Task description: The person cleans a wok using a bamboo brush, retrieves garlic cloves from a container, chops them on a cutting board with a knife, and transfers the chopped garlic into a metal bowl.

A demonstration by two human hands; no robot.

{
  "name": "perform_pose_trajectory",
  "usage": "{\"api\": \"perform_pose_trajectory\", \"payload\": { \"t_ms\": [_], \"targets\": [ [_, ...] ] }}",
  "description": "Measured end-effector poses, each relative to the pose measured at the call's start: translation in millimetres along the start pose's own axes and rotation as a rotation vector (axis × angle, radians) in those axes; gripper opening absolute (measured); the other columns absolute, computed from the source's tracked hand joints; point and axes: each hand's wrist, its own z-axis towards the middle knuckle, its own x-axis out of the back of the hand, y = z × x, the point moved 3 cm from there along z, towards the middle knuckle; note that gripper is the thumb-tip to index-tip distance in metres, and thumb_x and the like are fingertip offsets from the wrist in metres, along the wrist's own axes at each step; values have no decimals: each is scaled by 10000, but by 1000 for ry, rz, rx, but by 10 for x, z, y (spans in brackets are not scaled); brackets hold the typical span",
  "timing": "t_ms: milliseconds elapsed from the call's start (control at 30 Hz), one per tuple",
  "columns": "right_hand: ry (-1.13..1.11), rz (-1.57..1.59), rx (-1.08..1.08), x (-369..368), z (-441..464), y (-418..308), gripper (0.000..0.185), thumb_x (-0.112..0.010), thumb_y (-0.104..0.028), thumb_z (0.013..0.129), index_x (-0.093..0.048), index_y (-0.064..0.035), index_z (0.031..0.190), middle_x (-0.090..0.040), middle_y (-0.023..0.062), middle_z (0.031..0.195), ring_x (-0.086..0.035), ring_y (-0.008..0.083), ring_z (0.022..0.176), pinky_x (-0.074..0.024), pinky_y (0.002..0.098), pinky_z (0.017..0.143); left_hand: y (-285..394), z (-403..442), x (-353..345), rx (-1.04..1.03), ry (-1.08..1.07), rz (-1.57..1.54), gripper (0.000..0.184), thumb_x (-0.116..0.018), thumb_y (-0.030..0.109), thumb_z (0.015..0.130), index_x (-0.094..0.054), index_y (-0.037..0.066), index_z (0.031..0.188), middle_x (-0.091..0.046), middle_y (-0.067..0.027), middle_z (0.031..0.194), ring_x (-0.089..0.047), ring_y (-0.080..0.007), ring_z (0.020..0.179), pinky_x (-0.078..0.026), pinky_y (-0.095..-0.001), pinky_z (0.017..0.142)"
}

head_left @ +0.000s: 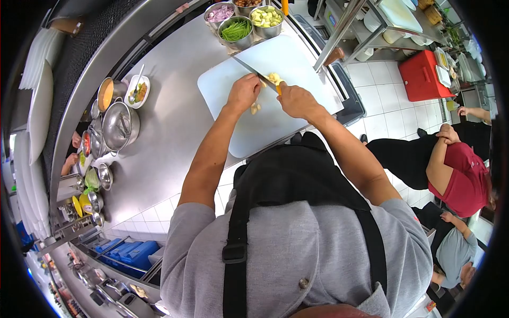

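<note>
My right hand (298, 101) is closed around the yellow handle of a kitchen knife (249, 68), whose blade points up and left across a white cutting board (281, 130). Beside the blade, my left hand (244, 92) has its fingers curled down to the board; what they grip is hidden, though a pale piece shows at the fingertips. Cut pale-yellow pieces (274, 78), which look like garlic, lie in a small heap beyond the knife. Several whole peeled cloves (255, 108) rest on the board between my hands.
Metal bowls of chopped red onion (219, 14), cut green stalks (236, 29) and diced pale-green vegetable (266, 17) stand past the board. Left on the steel counter (164, 127) are a strainer (120, 126) and a white dish (139, 92) with a spoon. Other people (461, 175) are at right.
</note>
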Motion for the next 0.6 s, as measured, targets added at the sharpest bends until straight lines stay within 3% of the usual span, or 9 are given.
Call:
{"api": "perform_pose_trajectory", "payload": {
  "t_ms": [400,600],
  "targets": [
    [-37,30,-41,-133,54,32,352,-565,-258,992,-513,64,1125,-688,310,886,-686,478,849,-530,561,797,-42,-26,-48,-94,114,-36,77,-691,-21,807,-653,14,863,-680,-119,914,-667,-335,845,-553,-405,747],
    [-3,16,-22,-166,44,23,348,-574,-248,984,-503,65,1119,-688,293,856,-686,470,834,-535,557,750,-80,-65,-83,-84,107,-47,78,-694,-19,812,-656,12,872,-687,-128,930,-669,-340,858,-553,-402,753]
  ]
}}
